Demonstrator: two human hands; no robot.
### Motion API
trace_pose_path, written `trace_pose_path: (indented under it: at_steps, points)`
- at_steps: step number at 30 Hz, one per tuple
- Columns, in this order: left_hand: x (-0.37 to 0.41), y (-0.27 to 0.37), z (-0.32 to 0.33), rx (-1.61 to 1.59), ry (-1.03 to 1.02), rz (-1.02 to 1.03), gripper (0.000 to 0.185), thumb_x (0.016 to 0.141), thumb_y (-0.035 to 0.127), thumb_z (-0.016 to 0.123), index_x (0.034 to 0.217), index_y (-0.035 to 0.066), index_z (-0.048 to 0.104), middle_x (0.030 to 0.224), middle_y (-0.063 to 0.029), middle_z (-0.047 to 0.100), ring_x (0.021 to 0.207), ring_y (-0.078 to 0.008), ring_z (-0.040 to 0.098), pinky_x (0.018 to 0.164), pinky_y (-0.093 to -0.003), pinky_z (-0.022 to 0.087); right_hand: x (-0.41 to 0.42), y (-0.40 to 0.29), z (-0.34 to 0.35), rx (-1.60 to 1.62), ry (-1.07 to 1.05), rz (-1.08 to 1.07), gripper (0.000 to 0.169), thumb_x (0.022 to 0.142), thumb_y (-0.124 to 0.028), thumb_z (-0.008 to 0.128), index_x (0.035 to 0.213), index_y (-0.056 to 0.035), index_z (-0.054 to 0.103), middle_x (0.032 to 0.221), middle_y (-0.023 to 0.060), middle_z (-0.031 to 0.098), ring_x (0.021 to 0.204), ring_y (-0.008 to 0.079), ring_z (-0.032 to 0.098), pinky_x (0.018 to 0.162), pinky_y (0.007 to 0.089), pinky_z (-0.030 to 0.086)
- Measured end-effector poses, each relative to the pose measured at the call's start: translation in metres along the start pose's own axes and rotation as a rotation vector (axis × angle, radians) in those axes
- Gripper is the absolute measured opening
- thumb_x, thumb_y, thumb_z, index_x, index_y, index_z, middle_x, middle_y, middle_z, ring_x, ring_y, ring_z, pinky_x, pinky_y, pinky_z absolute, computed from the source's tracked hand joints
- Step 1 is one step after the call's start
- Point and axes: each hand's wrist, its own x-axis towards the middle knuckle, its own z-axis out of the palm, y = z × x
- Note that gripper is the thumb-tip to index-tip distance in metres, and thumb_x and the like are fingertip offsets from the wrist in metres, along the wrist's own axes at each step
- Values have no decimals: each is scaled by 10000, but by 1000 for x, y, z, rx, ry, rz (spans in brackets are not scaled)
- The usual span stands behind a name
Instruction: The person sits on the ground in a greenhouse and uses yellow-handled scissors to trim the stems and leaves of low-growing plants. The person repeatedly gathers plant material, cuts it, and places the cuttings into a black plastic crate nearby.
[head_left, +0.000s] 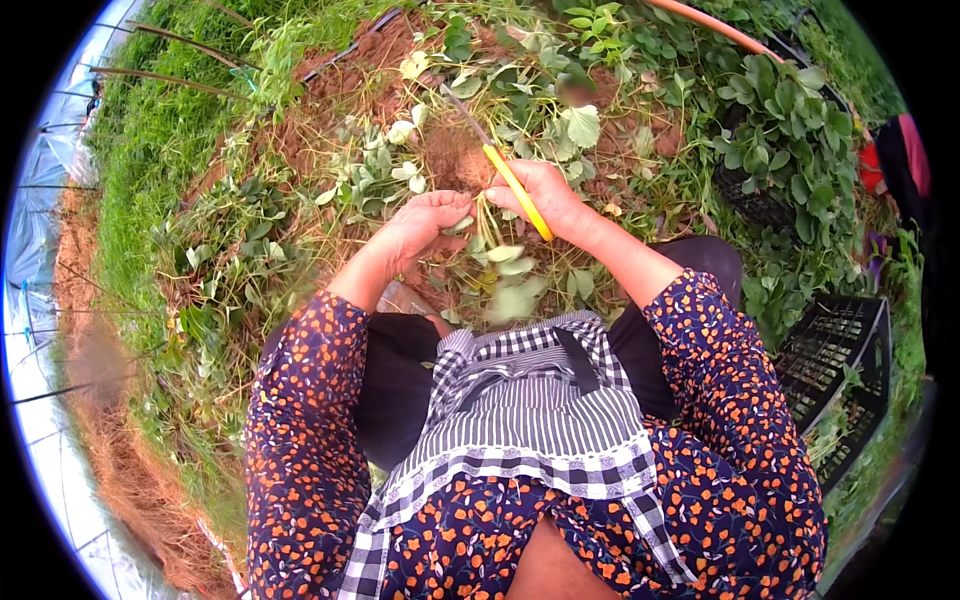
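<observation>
My left hand (429, 225) and my right hand (541, 196) meet in front of my knees, fingertips close together. Between them hangs a small leafy plant, likely a strawberry seedling (489, 225), pinched at the base of its thin stems. Its leaves dangle below, blurred by motion. Also in my right hand is a slim tool with a yellow handle (516, 186), held across the palm. Its narrow metal blade (466, 114) points up and left, away from me; the exact kind of tool is unclear. My left fingertips partly hide the stem base.
Loose cut plants (367, 169) litter the reddish soil (457, 154) before me. A heap of leafy seedlings (795, 135) fills a black crate at right. Nearer stands another black plastic crate (832, 360). An orange hose (712, 26) curves behind; plastic sheeting (34, 217) runs along the left.
</observation>
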Motion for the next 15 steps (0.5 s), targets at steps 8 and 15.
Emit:
trace_pose_path:
  at_steps: [8, 15]
  points:
    - [1, 9, -21, 71, 49, 172, 95, 829, 108, 599, 887, 48, 553, 759, -37, 607, 706, -146, 610, 678, -267, 500, 11, -20, 13, 186, 98, 176, 143, 772, -174, 654, 777, -58, 570, 598, -37, 502, 490, 48, 449, 434, 197, 351]
    - [-178, 35, -144, 1223, 977, 407, 167, 778, 182, 644, 866, 41, 635, 670, -5, 598, 590, -71, 541, 587, -256, 468, 16, -25, -8, 31, 363, 209, 300, 811, -335, 604, 707, -57, 558, 505, -21, 458, 414, 58, 419, 404, 216, 310]
